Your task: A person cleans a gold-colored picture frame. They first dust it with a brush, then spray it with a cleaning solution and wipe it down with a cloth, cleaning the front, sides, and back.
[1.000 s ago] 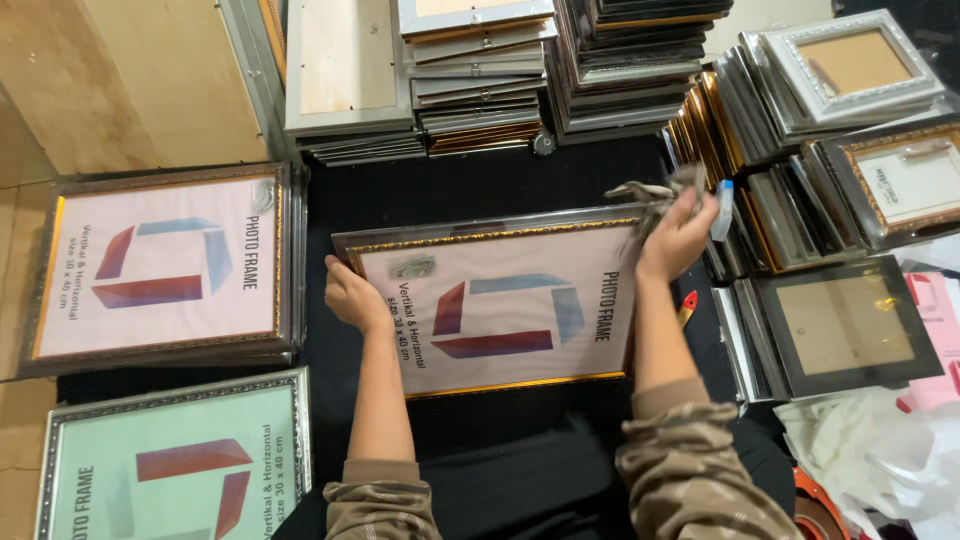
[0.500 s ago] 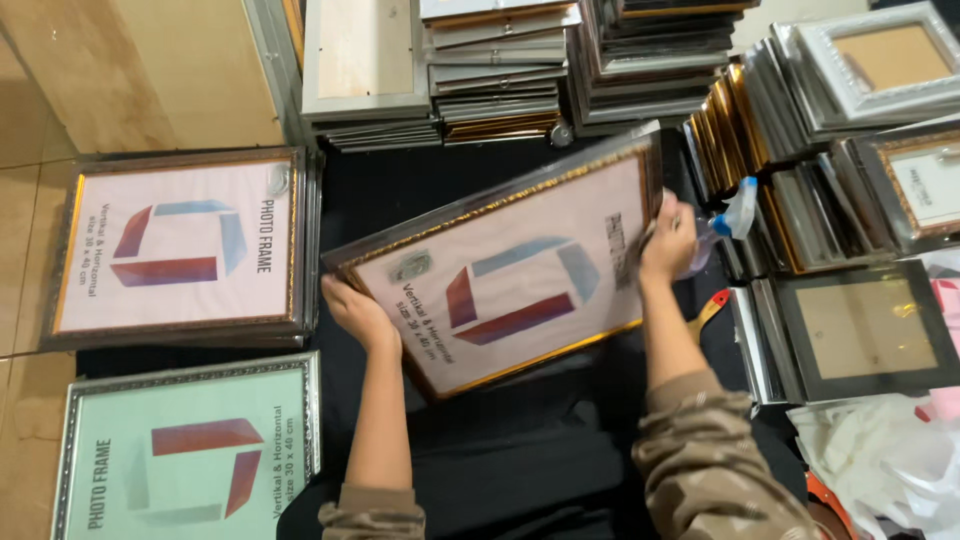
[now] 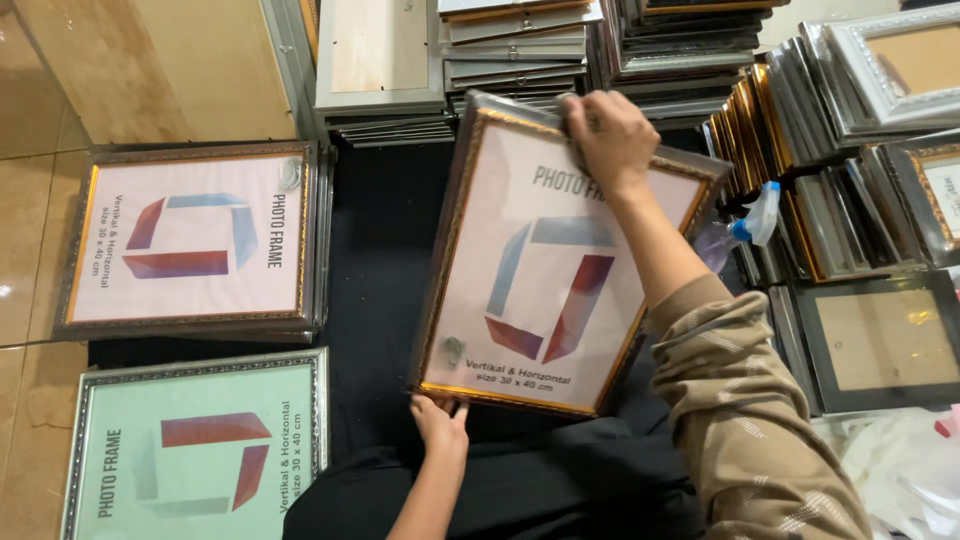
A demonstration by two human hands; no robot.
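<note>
I hold a gold-and-brown photo frame (image 3: 520, 280) with a pink paper insert, lifted and turned so its long side runs away from me. My left hand (image 3: 440, 420) grips its near bottom edge from underneath. My right hand (image 3: 608, 130) rests on its far top edge, fingers curled over the rim, possibly with a cloth that I cannot make out. The frame hangs over a black cloth (image 3: 380, 250) spread on the floor.
A pile of like frames with a pink insert (image 3: 190, 245) lies at the left, a silver frame with a green insert (image 3: 195, 450) below it. Stacks of frames (image 3: 520, 50) line the back and right. A spray bottle (image 3: 755, 215) stands at the right.
The frame has been turned from lying wide to standing tall. My right hand slid from its right side to the top edge, and my left hand moved to the bottom edge.
</note>
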